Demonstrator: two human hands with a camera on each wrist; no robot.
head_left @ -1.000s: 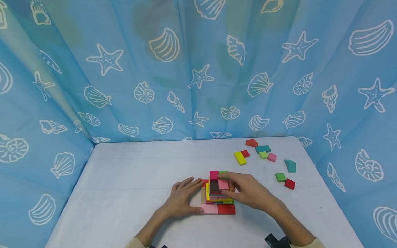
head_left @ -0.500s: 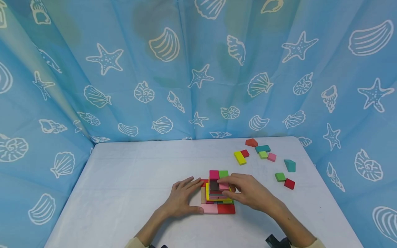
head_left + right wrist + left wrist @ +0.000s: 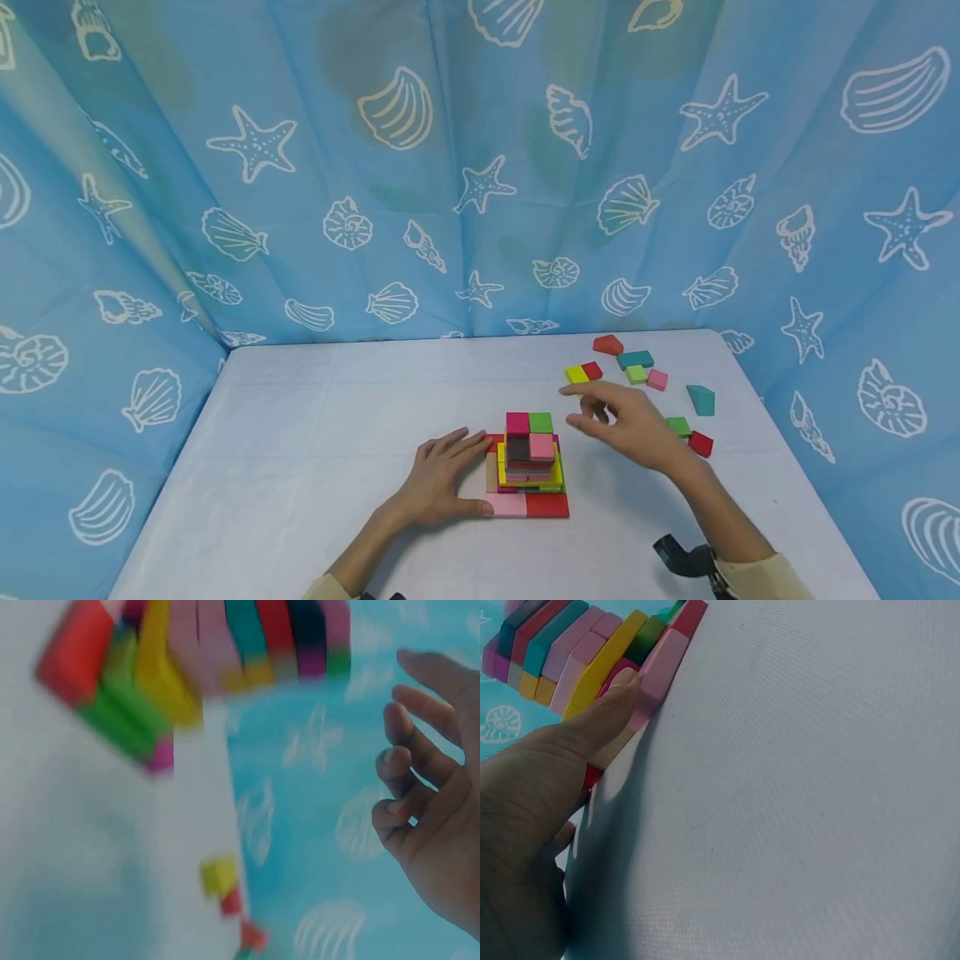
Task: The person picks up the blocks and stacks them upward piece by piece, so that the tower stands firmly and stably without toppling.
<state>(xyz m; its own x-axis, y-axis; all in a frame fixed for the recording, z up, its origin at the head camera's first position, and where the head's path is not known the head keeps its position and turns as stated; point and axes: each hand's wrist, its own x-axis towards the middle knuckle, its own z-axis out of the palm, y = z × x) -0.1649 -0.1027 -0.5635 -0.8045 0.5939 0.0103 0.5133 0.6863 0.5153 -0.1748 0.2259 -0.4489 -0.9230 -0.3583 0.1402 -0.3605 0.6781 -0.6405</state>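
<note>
A stepped tower of coloured blocks (image 3: 525, 473) stands on the white table. Its top layer shows a magenta block (image 3: 517, 423), a green block (image 3: 540, 422), a dark block (image 3: 517, 451) and a pink block (image 3: 541, 447). My left hand (image 3: 438, 483) rests at the tower's left side with fingers extended. In the left wrist view its thumb lies against a pink base block (image 3: 660, 671). To the tower's right, my right hand (image 3: 626, 425) hovers with nothing between thumb and forefinger; its other fingers bend loosely. The right wrist view is blurred around the tower (image 3: 202, 645).
Loose blocks lie at the back right: a yellow block (image 3: 577, 374) partly behind my right hand, a red block (image 3: 592, 370), an orange-red one (image 3: 608, 344) and several others. Nearer are a green block (image 3: 678, 426) and a red one (image 3: 701, 443). A shell-patterned curtain (image 3: 465, 183) surrounds the table.
My right hand has let go of the pink block on the tower's top and moved away to the right and back. My left hand has stayed in place.
</note>
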